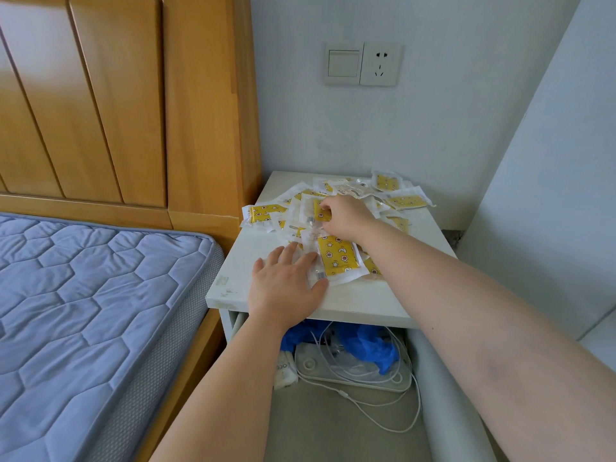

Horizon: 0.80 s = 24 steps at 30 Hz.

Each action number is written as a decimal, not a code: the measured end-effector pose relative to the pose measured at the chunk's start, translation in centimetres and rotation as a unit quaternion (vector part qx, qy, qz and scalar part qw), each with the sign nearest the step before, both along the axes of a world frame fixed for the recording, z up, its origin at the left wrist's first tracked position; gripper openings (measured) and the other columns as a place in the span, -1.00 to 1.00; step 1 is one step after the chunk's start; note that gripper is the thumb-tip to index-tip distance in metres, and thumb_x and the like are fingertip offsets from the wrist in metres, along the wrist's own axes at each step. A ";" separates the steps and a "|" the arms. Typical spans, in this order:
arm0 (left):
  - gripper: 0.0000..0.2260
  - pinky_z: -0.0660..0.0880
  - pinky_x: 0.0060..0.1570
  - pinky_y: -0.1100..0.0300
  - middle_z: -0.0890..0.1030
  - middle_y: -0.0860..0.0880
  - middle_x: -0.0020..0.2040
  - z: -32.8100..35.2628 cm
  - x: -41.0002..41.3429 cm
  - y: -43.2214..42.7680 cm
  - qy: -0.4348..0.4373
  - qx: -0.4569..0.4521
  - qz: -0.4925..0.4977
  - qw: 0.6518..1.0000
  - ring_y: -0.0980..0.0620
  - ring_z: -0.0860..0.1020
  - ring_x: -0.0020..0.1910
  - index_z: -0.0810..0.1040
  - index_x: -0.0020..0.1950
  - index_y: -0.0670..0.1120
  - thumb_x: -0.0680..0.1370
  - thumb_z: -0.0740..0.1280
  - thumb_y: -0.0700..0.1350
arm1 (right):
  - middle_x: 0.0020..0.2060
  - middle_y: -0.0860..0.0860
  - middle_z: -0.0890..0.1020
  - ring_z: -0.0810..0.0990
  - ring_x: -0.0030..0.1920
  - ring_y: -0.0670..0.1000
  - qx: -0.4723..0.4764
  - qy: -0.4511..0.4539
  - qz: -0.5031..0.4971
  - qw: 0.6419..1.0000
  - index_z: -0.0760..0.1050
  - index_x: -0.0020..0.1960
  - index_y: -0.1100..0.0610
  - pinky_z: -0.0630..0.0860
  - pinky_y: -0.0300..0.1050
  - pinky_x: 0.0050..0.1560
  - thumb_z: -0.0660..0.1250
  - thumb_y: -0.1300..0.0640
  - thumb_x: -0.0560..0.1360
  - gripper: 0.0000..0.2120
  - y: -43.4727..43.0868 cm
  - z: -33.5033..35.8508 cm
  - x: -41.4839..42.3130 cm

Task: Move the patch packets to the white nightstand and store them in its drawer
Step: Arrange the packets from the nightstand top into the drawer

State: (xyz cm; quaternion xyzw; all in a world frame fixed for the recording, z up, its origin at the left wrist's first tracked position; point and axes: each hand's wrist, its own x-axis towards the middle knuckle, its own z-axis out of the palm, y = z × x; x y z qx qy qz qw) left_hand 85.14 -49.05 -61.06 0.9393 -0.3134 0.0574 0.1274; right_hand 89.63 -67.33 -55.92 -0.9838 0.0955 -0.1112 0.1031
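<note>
Blue mattress (83, 295) sitting left, white nightstand (366, 301) right beside it against the far wall. Drawer (333, 428) below standing open, holding blue plastic (370, 345) and white cables (383, 425). Patch packets (338, 256) lying scattered and overlapping across the nightstand top: clear-white pouches, yellow patches with star and flower prints. Left hand (286, 285) pressing flat on the near packets, fingers straight and spread. Right hand (346, 216) reaching farther in, fingers curling, pinching one of the patch packets mid-pile.

right hand (345, 216) grip: hidden behind knuckles | packets (338, 258) print: too small to read | drawer (433, 395) rear: hidden under nightstand (366, 305) top
</note>
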 end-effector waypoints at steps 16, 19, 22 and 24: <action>-0.49 -0.02 0.48 -0.11 -0.08 0.03 0.59 -0.2 0.2 0.0 0.015 0.025 -0.001 1.000 -0.05 -0.09 0.56 0.10 0.50 0.19 0.56 -0.02 0.27 | 0.31 0.06 0.47 0.36 0.36 0.10 0.057 0.036 0.033 0.997 0.34 0.41 0.10 0.38 -0.03 0.23 0.39 -0.14 0.45 -0.38 0.4 -0.3 0.5; -0.49 -0.01 0.48 -0.12 -0.06 0.02 0.59 -0.2 0.3 0.0 0.015 0.024 -0.002 1.000 -0.06 -0.07 0.55 0.10 0.51 0.19 0.57 -0.01 0.25 | 0.22 0.06 0.55 0.51 0.22 0.09 0.028 0.019 0.024 0.999 0.43 0.35 0.13 0.47 -0.02 0.16 0.41 -0.08 0.45 -0.46 0.8 0.0 0.7; -0.50 -0.01 0.47 -0.12 -0.03 0.01 0.59 -0.3 0.2 0.0 0.010 0.027 0.000 1.000 -0.07 -0.05 0.55 0.10 0.51 0.20 0.57 -0.01 0.25 | -0.08 0.05 0.61 0.55 -0.07 0.07 0.015 -0.014 0.016 1.000 0.56 0.13 0.17 0.48 -0.08 -0.09 0.33 0.00 0.52 -0.71 0.6 -0.3 0.7; -0.50 0.00 0.47 -0.12 -0.01 0.01 0.58 -0.3 0.3 -0.1 0.005 0.026 0.002 1.000 -0.07 -0.04 0.55 0.11 0.50 0.20 0.56 -0.01 0.25 | -0.20 0.05 0.59 0.52 -0.17 0.07 0.068 -0.075 0.005 0.995 0.59 0.03 0.19 0.43 -0.09 -0.14 0.24 0.07 0.58 -0.77 0.6 0.3 0.0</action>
